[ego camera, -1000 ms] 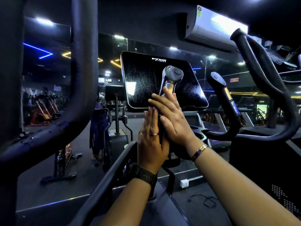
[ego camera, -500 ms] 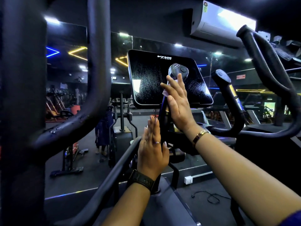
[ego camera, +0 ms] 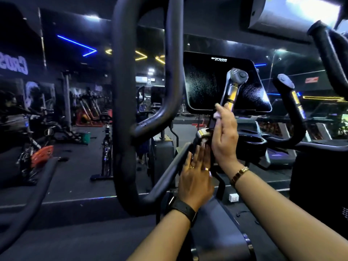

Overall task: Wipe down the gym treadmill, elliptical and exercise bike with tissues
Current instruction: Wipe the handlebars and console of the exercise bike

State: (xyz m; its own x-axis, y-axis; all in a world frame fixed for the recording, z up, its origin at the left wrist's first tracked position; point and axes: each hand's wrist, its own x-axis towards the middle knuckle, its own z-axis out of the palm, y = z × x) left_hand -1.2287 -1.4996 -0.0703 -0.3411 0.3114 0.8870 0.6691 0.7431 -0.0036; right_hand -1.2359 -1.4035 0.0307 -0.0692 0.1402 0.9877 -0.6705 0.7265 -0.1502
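Note:
I stand at a black elliptical whose dark console screen (ego camera: 207, 81) is speckled with droplets. In front of the screen rises its inner left handle (ego camera: 234, 81), black with a yellow-metal band. My right hand (ego camera: 225, 136) presses a small white tissue (ego camera: 216, 115) against the lower part of that handle. My left hand (ego camera: 195, 178), fingers flat and together, rests against the left side of the handle's base, lower down. A matching right handle (ego camera: 290, 102) stands to the right.
A thick black moving arm (ego camera: 122, 110) loops close on my left; another (ego camera: 329, 46) curves at the upper right. A wall mirror ahead reflects spin bikes (ego camera: 106, 147) and other machines. A white socket (ego camera: 233, 198) and cable lie on the floor.
My right hand slid down the handle with the tissue, from near its top to its lower part. My head turned left, shifting the console rightward. The left hand stayed near the base.

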